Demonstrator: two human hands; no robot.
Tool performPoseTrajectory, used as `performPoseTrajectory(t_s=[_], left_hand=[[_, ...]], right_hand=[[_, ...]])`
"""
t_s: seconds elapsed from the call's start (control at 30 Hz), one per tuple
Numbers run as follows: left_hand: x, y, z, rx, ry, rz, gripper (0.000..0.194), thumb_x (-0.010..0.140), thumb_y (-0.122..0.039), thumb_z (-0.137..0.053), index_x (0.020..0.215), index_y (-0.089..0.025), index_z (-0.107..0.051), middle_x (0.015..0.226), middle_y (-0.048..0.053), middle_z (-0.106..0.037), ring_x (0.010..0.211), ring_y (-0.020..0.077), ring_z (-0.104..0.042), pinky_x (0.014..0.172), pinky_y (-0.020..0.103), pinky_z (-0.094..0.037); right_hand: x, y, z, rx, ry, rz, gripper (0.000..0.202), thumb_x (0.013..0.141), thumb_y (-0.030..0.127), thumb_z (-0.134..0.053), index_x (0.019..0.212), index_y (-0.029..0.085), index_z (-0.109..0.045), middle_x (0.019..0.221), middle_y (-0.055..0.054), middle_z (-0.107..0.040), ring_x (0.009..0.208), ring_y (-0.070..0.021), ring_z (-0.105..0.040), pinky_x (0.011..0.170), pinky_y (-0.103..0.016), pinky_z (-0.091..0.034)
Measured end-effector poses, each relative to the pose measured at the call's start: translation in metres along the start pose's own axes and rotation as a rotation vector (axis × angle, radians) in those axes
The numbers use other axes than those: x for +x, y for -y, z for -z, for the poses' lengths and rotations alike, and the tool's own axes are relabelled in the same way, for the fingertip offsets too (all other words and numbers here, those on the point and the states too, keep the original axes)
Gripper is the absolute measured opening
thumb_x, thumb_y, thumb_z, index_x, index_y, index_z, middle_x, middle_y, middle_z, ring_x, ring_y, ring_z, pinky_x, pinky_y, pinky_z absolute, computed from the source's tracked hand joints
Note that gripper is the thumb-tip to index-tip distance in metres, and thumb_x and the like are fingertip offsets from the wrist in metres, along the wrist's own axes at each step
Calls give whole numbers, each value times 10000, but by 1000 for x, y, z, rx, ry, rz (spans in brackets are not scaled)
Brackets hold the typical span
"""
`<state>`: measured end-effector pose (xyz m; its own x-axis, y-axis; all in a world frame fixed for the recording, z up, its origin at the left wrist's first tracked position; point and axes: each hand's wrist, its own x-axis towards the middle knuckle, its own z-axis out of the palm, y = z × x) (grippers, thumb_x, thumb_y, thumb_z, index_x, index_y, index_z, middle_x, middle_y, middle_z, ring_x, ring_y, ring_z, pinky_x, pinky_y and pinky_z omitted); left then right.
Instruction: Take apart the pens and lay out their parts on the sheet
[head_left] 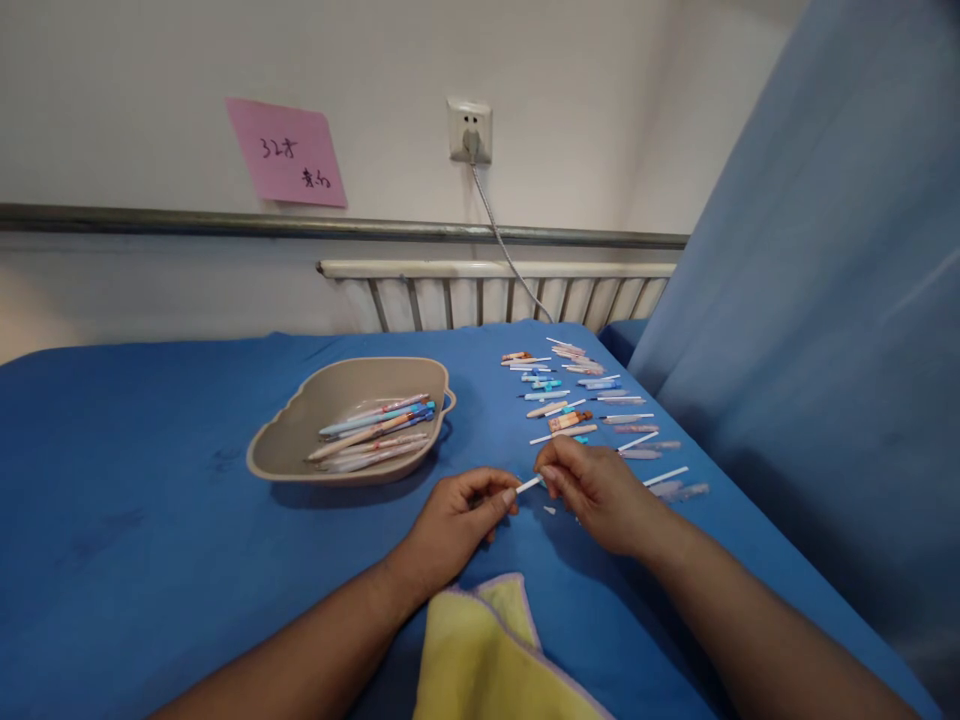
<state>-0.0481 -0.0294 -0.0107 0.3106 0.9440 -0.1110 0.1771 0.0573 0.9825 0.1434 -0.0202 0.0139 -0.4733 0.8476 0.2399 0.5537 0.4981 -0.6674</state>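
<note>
Between my two hands a thin white pen refill [528, 485] is held slightly tilted, its right end higher. My left hand [469, 510] pinches its left end between thumb and fingers. At the other end, the closed fingertips of my right hand [592, 490] meet the refill; whatever small part they cover is hidden. Just below lies a small pale cone-like piece [550, 510] on the blue sheet. Beyond my right hand, rows of pen parts spread out: barrels [570, 420], white refills [666, 477] and clear tube pieces [686, 491].
Left of the hands, a beige basin [289, 440] holds several whole pens [375, 430]. A yellow cloth [480, 660] lies in front of me on the blue sheet [150, 580]. White bed rails [480, 270] run along the wall; a blue curtain [825, 300] hangs at right.
</note>
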Motion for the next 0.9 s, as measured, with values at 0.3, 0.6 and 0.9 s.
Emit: performPoseTrajectory(t_s=[0.3,0.6,0.9], left_hand=[[-3,1,-2,75,-5,-53,203,748,-343,-599,818,-170,-681,638,4,-610,505,89,-446,469,182,-346],[10,6,4,-61,-158,20,269,691,-360,-652,846,-141,-660,654,6,-615,452,73,-434,434,184,-340],[10,6,4,-84,-139,23,266,683,-359,-654,834,-141,-665,640,1,-613,440,66,-432,425,185,-328]], right_hand=[[1,-2,-3,61,25,-84,117,883,216,-388,800,204,-470,589,42,-543,540,-109,-506,542,-220,-344],[-5,-20,11,10,199,-204,93,793,150,-467,749,184,-541,644,19,-598,587,-111,-520,543,-204,-341],[-7,-17,2,-130,285,-199,107,801,252,-520,766,199,-607,618,12,-609,547,-111,-487,496,-208,-276]])
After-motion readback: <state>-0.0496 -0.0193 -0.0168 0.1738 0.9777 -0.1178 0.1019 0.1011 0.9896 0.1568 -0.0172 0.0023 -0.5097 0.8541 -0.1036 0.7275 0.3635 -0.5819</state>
